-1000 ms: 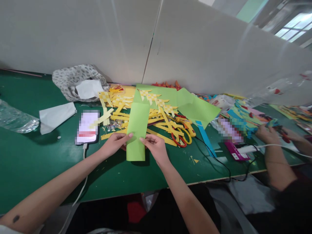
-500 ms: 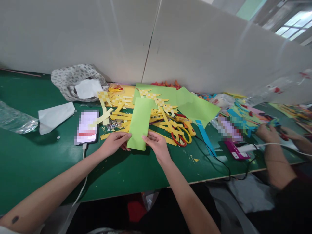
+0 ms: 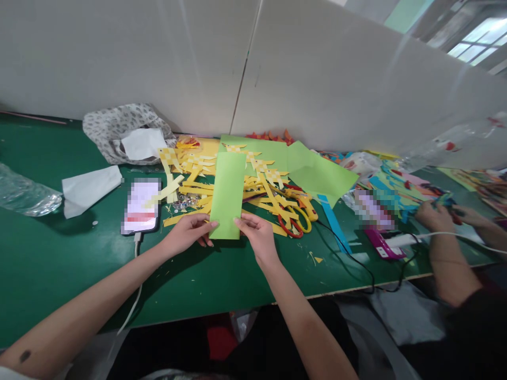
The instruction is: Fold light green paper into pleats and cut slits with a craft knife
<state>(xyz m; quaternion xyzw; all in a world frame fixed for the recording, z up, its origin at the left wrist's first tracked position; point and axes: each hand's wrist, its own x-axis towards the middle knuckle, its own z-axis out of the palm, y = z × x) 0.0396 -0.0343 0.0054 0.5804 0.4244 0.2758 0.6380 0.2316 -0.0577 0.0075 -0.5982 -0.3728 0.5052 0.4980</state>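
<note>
A light green folded paper [image 3: 228,195] is held upright over the table between both my hands. My left hand [image 3: 192,230] pinches its lower left edge, thumb in front and fingers behind. At the lower right edge, my right hand [image 3: 256,232] grips it the same way. Behind the paper lie yellow paper strips [image 3: 196,189] and several woven yellow paper fish [image 3: 261,166]. Scissors with red and yellow handles [image 3: 295,219] rest to the right of my right hand, beside a yellow glue gun [image 3: 307,205].
A phone [image 3: 141,206] with a white cable lies left. Green paper sheets [image 3: 320,171] and a blue strip [image 3: 335,224] are at right. A patterned cloth bag [image 3: 106,132] stands by the wall. A co-worker's hands [image 3: 435,216] handle coloured pieces at far right.
The green paper has shifted slightly up, and its lower edges now line up evenly. My hands have moved a little with it, still gripping both sides.
</note>
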